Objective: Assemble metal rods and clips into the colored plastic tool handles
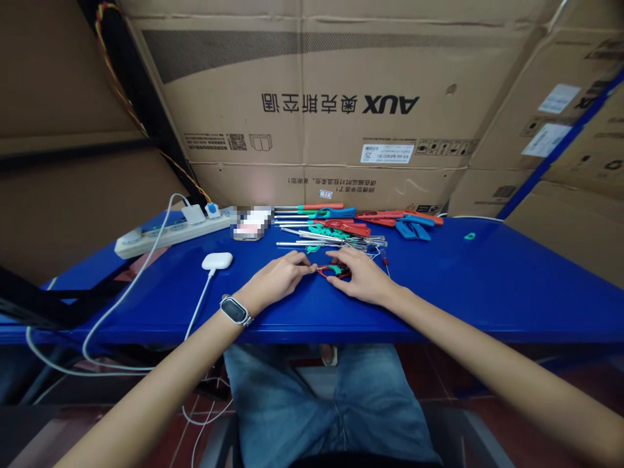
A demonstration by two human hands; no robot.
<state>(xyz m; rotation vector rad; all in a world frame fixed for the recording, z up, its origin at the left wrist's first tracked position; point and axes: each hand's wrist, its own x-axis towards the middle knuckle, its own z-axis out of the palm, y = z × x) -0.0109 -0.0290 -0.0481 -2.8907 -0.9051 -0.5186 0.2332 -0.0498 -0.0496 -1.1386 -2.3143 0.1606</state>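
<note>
A red lighter casing with a green part in it (336, 270) lies low over the table between my hands. My left hand (283, 276) has its thumb and index finger pinched together at the casing's left end. My right hand (363, 276) curves around the right side, thumb below and fingers above, gripping it. Just beyond my fingers are several thin metal lighter tubes (329, 240) and a heap of small green plastic pieces (324, 231). A small screwdriver with a dark red handle (384, 255) sits beside my right hand.
Long-nosed lighters, one with a blue handle (336, 212), lie farther back, near red casings (383, 216) and blue casings (413, 229). On the left are a white power strip (175, 232) and a white earbud case (217, 260) with its cable. Cardboard (331, 136) walls the back.
</note>
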